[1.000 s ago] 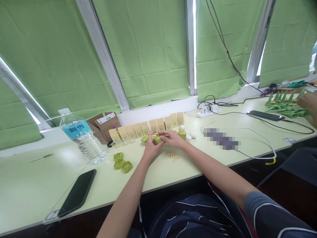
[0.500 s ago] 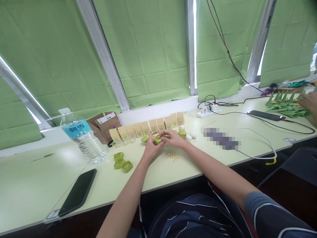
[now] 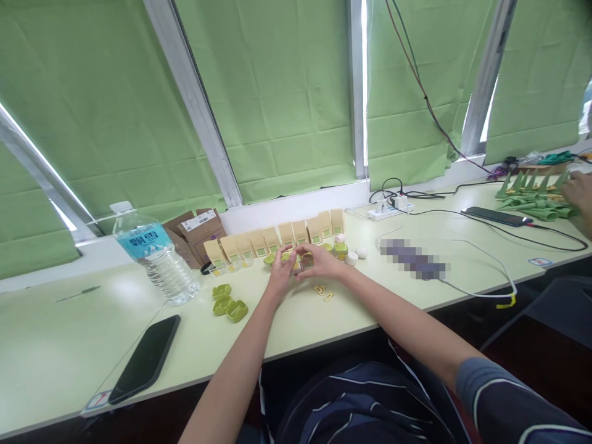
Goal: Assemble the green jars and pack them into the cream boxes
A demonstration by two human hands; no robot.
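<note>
My left hand is closed, its fingers curled round a small green lid-like piece that is mostly hidden. Close on its right, my right hand grips a small clear container, seen between thumb and fingers. Just beyond both hands, a green-topped container stands to the left and another, with a pale pink ball on top, to the right. Several pale yellow rings lie below my right wrist. Empty-looking green shells sit to the left of my left hand.
A row of tan cards stands along the back, clear cups at its left end. White round pieces lie rightward. A water bottle, a phone and a power strip are around. A co-worker's hand is far right.
My hands have shifted slightly apart and turned. The green piece held between them is now less visible, and a clear container shows by my right fingers. The co-worker's hand has moved slightly.
</note>
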